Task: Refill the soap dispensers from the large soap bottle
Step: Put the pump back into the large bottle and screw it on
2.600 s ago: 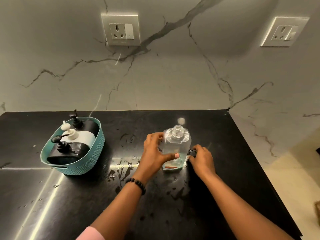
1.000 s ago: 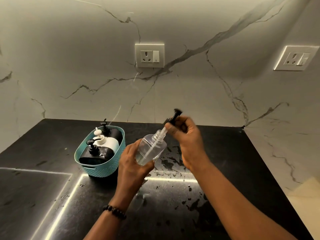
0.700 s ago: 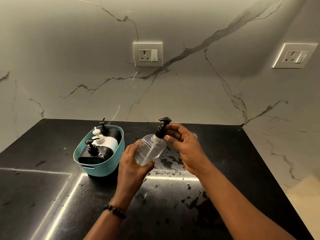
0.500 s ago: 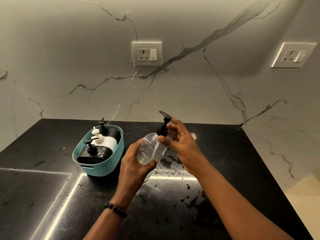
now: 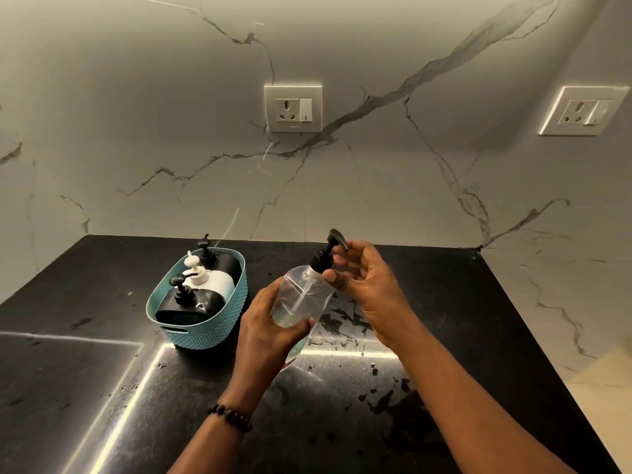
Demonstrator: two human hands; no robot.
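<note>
My left hand [image 5: 270, 331] grips the clear bottle [image 5: 301, 299], tilted and held above the black counter [image 5: 444, 336]; my right hand [image 5: 369, 285] pinches its black pump [image 5: 325, 254] at the collar; left of my left hand, just beside it, stands the teal basket [image 5: 212, 323] holding three dispensers [image 5: 205, 282]; spilled droplets [image 5: 338, 323] lie under and right of my right hand; the marble wall [image 5: 342, 186] rises beyond both hands; the counter's right edge runs well apart from my right forearm; open counter lies nearer me.
</note>
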